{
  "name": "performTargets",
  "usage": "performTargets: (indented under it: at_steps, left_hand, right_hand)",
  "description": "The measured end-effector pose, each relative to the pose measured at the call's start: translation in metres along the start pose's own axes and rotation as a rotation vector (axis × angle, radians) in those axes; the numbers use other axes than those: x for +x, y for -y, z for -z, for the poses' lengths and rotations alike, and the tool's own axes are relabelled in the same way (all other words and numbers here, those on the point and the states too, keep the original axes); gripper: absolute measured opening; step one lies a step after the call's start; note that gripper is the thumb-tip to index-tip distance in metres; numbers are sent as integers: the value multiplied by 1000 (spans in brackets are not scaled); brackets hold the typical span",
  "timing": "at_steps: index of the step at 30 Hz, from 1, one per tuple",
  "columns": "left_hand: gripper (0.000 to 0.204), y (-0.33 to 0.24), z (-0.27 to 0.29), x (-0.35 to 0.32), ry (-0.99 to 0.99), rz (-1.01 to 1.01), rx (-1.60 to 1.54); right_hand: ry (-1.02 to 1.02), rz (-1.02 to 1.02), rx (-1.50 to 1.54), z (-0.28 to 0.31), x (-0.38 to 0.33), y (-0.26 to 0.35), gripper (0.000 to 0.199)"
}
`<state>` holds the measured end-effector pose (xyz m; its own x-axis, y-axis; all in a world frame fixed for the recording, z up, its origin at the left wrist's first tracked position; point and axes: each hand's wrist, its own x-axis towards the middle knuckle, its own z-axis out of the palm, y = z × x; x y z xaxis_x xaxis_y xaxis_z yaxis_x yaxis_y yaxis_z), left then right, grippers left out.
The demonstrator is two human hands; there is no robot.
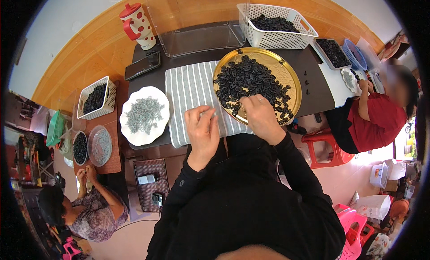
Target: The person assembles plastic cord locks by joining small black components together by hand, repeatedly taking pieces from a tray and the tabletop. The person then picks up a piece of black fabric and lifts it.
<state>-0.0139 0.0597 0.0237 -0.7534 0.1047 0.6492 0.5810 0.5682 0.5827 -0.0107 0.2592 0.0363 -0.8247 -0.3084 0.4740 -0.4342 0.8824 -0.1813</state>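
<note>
A round gold tray [289,76] on the dark table holds several small black ring-shaped pieces [248,78]. My right hand [260,114] reaches into the near edge of that tray, fingertips among the black pieces; whether it holds one I cannot tell. My left hand [202,130] rests on a grey-and-white striped cloth [190,87] just left of the tray, fingers pinched on a small pale piece [207,111]. A white scalloped plate [144,115] with a heap of small grey pieces lies to the left of the cloth.
A white basket [277,25] of black pieces, a clear plastic box [197,36], a red-dotted white jug [138,25] and a black phone [142,65] stand at the back. A person in red [374,119] works at right, another [92,210] at lower left beside more dishes.
</note>
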Motion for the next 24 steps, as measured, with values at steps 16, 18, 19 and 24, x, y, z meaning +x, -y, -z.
performTargets:
  at_steps: [16, 18, 19, 24]
  left_hand:
    - [9, -16, -25, -17, 255, 620, -992]
    - [9, -17, -23, -19, 192, 665, -1036]
    - [9, -14, -20, -19, 194, 645, -1051]
    - [10, -10, -21, -21, 208, 698, -1007]
  right_hand:
    - [-299, -396, 854, 8, -25, 28, 11]
    - [-300, -379, 593, 25, -29, 0, 10]
    - [-272, -436, 624, 35, -35, -14, 10]
    - [1, -469, 503, 59, -55, -51, 11]
